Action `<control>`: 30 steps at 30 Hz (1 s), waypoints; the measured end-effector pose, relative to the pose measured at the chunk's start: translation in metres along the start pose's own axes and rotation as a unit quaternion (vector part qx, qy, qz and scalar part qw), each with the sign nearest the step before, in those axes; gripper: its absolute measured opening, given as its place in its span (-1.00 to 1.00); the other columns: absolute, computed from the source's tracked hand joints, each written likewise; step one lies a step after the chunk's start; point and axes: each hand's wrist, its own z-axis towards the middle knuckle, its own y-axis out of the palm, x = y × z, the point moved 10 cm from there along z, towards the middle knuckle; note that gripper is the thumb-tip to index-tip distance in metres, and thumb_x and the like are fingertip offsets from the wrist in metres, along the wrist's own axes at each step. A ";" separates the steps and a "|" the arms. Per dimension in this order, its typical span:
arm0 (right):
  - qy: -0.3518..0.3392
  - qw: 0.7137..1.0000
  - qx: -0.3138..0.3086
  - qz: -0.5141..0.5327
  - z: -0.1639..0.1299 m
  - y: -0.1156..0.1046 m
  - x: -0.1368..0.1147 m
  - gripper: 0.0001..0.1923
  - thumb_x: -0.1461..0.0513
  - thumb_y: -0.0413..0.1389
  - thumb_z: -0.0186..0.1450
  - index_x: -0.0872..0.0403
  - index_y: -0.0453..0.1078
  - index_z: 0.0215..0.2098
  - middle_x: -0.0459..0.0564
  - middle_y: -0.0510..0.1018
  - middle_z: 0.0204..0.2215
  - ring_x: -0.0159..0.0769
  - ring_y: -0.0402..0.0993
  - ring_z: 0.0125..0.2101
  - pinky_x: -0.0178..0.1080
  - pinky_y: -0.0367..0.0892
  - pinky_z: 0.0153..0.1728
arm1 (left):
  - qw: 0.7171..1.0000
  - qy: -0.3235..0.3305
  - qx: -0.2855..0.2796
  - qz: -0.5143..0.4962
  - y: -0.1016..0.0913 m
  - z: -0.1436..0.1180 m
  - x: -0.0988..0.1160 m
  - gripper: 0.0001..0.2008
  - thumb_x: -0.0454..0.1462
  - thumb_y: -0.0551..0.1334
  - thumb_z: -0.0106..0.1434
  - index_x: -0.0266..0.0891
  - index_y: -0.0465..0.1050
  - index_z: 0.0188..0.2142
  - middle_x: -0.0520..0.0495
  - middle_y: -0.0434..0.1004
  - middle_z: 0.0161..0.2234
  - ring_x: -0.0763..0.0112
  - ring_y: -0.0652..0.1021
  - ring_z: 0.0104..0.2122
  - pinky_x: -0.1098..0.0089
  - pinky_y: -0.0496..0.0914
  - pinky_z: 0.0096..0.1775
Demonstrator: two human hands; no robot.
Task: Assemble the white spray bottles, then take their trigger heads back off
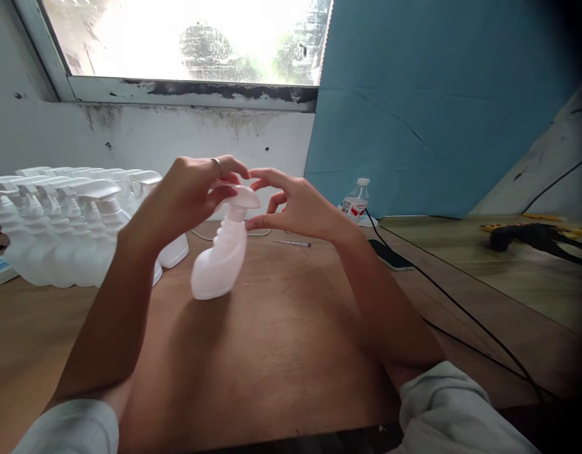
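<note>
A translucent white spray bottle stands tilted over the table in front of me, its white spray head at the top. My left hand, with a ring on one finger, pinches the spray head from the left with thumb and fingers. From the other side comes my right hand, its fingers curved and apart around the head and neck. The right thumb tip is at the bottle's neck; whether it presses there I cannot tell. The bottle's base seems slightly off the tabletop.
Several similar spray bottles stand in packed rows at the left. A pen-like metal tool, a phone and a clear drink bottle are at the back. A black cable crosses the wooden table at the right.
</note>
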 end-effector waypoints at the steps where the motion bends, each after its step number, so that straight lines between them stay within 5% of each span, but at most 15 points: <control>1: 0.011 1.000 -0.007 0.008 0.000 0.003 0.001 -0.40 0.06 0.32 0.08 -0.04 0.35 0.06 -0.06 0.51 -0.18 -0.43 0.40 -0.51 -0.30 0.34 -0.50 | 1.000 0.002 0.004 -0.019 0.003 0.001 0.007 -0.82 -0.26 0.20 0.26 -0.12 0.50 -0.15 0.05 0.59 -0.33 0.43 0.57 -0.35 0.41 0.46 -0.29; 4: 0.047 0.999 -0.008 0.027 -0.003 0.001 0.004 -0.72 0.12 0.30 0.10 0.07 0.44 -0.28 -0.12 0.47 -0.49 -0.46 0.34 -0.60 -0.36 0.25 -0.63 | 0.998 -0.006 0.028 -0.062 0.006 0.005 0.015 -0.84 -0.22 0.23 0.26 -0.12 0.47 -0.15 0.03 0.57 -0.23 0.40 0.57 -0.23 0.40 0.47 -0.20; 8: 0.082 0.991 0.078 0.070 -0.006 -0.030 0.017 -0.73 0.15 0.34 0.06 0.11 0.37 -0.45 -0.12 0.41 -0.61 -0.47 0.31 -0.65 -0.37 0.22 -0.68 | 0.995 -0.019 0.062 -0.077 0.003 0.007 -0.001 -0.58 -0.11 0.30 0.19 -0.10 0.34 0.03 -0.10 0.46 0.02 0.31 0.52 -0.10 0.34 0.47 -0.14; 12: 0.081 0.957 0.235 0.150 -0.011 -0.069 0.036 -0.70 0.10 0.30 0.12 0.10 0.32 -0.39 -0.13 0.38 -0.60 -0.47 0.29 -0.64 -0.36 0.23 -0.68 | 0.995 -0.061 -0.041 -0.067 0.035 0.005 -0.039 -0.34 0.03 0.34 0.09 -0.10 0.26 0.13 -0.13 0.47 -0.03 0.27 0.53 -0.16 0.34 0.46 -0.23; 15: 0.067 0.931 0.292 0.208 -0.013 -0.081 0.048 -0.73 0.11 0.25 0.19 0.10 0.32 -0.34 -0.12 0.38 -0.55 -0.49 0.28 -0.63 -0.35 0.26 -0.65 | 0.990 -0.112 -0.075 -0.047 0.054 0.001 -0.070 -0.34 0.09 0.35 0.04 -0.11 0.34 0.07 -0.11 0.51 -0.15 0.26 0.53 -0.23 0.35 0.44 -0.26; 18: 0.069 0.930 0.272 0.238 -0.010 -0.081 0.057 -0.70 0.06 0.24 0.19 0.10 0.31 -0.32 -0.11 0.40 -0.52 -0.49 0.30 -0.63 -0.34 0.30 -0.63 | 0.987 -0.143 -0.064 -0.041 0.060 0.000 -0.084 -0.39 0.12 0.36 0.00 -0.15 0.43 -0.05 -0.10 0.50 -0.22 0.27 0.52 -0.25 0.36 0.42 -0.27; 24: 0.140 0.962 0.172 0.160 -0.013 -0.075 0.071 -0.56 -0.06 0.31 0.07 0.11 0.33 -0.43 -0.08 0.39 -0.63 -0.46 0.27 -0.67 -0.35 0.19 -0.76 | 0.991 -0.125 -0.014 -0.045 0.045 0.004 -0.073 -0.34 0.08 0.45 -0.12 -0.14 0.38 -0.08 -0.05 0.47 -0.23 0.25 0.50 -0.20 0.35 0.41 -0.22; 30: -0.010 0.975 0.194 0.105 -0.019 -0.097 0.039 -0.61 0.05 0.39 -0.04 0.08 0.43 -0.37 -0.07 0.48 -0.42 -0.33 0.42 -0.40 -0.29 0.39 -0.49 | 0.948 -0.161 -0.120 -0.245 0.063 -0.006 -0.076 -0.50 0.01 0.32 0.09 -0.18 0.46 -0.04 -0.05 0.54 -0.25 0.36 0.55 -0.33 0.46 0.42 -0.40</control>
